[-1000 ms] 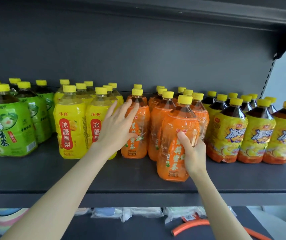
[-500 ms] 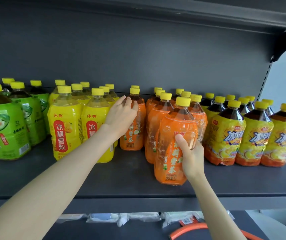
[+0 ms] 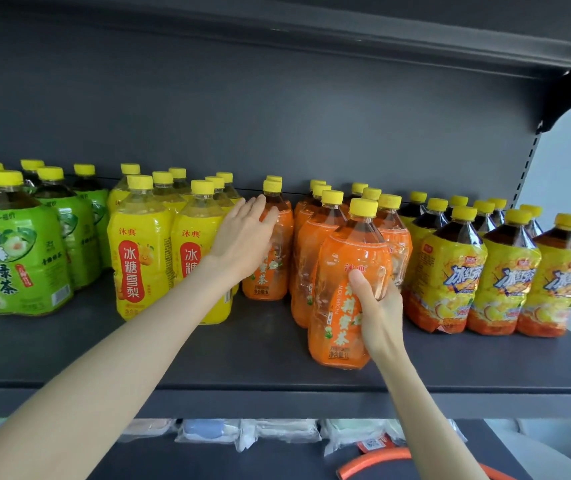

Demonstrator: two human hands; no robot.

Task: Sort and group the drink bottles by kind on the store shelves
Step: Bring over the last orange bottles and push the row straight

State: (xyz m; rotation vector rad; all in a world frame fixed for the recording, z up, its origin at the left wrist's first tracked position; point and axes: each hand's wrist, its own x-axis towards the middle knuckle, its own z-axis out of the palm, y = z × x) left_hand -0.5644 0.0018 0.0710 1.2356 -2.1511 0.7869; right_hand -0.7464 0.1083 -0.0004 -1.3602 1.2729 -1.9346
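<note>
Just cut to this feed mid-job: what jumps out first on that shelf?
Colour blocks run along the shelf: green tea bottles far left, yellow, orange, then iced tea bottles right. The right hand grips the front orange bottle; the left hand rests on another orange bottle.

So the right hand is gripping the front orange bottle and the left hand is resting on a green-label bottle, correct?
Not quite. The head view shows the left hand resting open on an orange bottle beside the yellow-label bottles, not on a green-label bottle; those stand further left, untouched. The rest holds: the right hand grips the front orange bottle.
</note>
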